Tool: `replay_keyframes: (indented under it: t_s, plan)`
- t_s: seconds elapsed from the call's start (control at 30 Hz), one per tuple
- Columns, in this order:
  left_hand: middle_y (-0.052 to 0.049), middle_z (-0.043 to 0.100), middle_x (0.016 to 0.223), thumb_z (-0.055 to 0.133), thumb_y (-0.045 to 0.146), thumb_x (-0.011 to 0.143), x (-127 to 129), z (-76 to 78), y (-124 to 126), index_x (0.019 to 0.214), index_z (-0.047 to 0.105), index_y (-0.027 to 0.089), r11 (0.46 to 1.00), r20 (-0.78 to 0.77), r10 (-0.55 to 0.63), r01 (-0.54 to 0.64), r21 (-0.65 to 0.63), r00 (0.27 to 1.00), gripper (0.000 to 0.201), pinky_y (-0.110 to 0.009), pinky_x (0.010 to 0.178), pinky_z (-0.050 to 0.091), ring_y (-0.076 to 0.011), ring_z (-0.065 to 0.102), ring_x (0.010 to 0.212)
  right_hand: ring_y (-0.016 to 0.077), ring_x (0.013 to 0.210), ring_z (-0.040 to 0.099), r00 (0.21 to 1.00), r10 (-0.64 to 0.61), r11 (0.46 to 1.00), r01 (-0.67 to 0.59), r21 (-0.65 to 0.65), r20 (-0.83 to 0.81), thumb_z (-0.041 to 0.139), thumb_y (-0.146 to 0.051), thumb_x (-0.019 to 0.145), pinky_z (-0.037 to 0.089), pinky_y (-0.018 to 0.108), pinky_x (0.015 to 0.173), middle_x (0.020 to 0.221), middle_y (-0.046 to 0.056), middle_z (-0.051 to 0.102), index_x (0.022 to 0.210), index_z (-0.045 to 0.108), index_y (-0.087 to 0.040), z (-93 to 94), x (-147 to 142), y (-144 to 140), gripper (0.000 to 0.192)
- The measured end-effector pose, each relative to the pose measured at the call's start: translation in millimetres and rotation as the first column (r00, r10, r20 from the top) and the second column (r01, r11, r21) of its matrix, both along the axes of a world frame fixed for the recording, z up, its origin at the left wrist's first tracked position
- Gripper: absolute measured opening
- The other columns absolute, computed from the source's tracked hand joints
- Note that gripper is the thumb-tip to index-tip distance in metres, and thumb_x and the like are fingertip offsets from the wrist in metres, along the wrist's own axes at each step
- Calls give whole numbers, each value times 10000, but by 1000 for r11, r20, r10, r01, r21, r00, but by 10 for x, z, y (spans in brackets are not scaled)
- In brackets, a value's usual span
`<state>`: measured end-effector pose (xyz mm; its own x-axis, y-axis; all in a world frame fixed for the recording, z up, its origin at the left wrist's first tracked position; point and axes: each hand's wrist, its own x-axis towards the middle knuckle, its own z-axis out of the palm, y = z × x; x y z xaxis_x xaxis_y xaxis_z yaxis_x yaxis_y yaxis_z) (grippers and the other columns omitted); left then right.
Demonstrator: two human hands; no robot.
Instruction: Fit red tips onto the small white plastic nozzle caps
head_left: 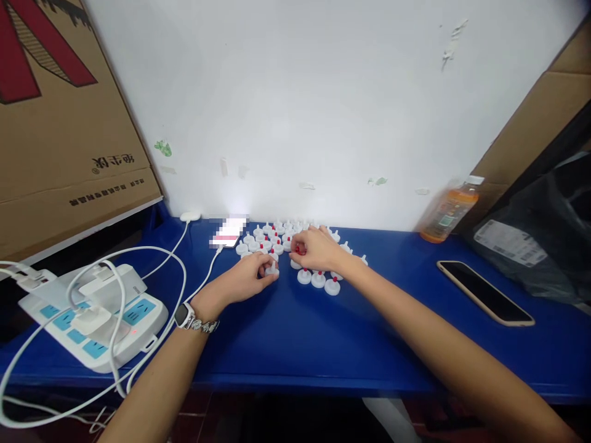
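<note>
On the blue tabletop [295, 332] a crowd of small white plastic discs with red knobs on top [277, 237] sits bunched near the white wall [300, 92], with three more in a row at the front edge of the group [318, 280]. The person's left hand [252, 274] has its fingers pinched together around one of these white pieces [272, 269], holding it just above the table. The right hand [318, 249] is curled shut over a little red part [300, 250], right beside the left, at the heart of the cluster. A metal-banded wristwatch [185, 316] shows on the left wrist.

To the left lies a white power strip with pale blue sockets [99, 317], its white cables [152, 252] looping across the table. A dark smartphone in a tan case [484, 292] lies face up to the right, well apart from the hands. Farther back stand an orange drink bottle [450, 209] against the wall, a black plastic bag with a label [540, 240], and a brown cardboard box [55, 123] at the far left.
</note>
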<state>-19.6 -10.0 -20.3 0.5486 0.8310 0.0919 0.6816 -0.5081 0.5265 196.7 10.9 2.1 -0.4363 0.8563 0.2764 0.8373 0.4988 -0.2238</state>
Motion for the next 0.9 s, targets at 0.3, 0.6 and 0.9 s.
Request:
replay_keyframes:
  t_s: [0.3, 0.6, 0.9]
  plan:
    - [-34, 608, 789, 570, 491, 835, -67, -13, 42, 972, 633, 156, 999, 44, 27, -25, -33, 999, 368, -302, 656, 448, -183, 566, 691, 147, 731, 652, 976, 114, 980, -141, -142, -186, 641, -136, 767, 401, 283, 807, 738, -1, 723, 793, 701, -175, -100, -198, 143, 76]
    - [-18, 567, 792, 493, 499, 928, 13, -84, 70, 848, 565, 181, 999, 43, -19, 17, 47, 999, 336, -295, 653, 410, -164, 527, 687, 152, 740, 641, 965, 30, 991, -62, -116, -259, 595, -151, 810, 389, 292, 801, 816, 2, 741, 1029, 695, -182, -94, -73, 299, 242]
    - [-30, 579, 893, 334, 458, 1012, 127, -170, 33, 917, 500, 207, 994, 101, -59, 49, 97, 993, 316, -344, 779, 445, -190, 541, 790, 251, 954, 575, 996, 0, 999, 5, -54, 90, 677, -250, 788, 280, 376, 879, 854, 66, 701, 755, 727, -198, -163, 80, 234, 79]
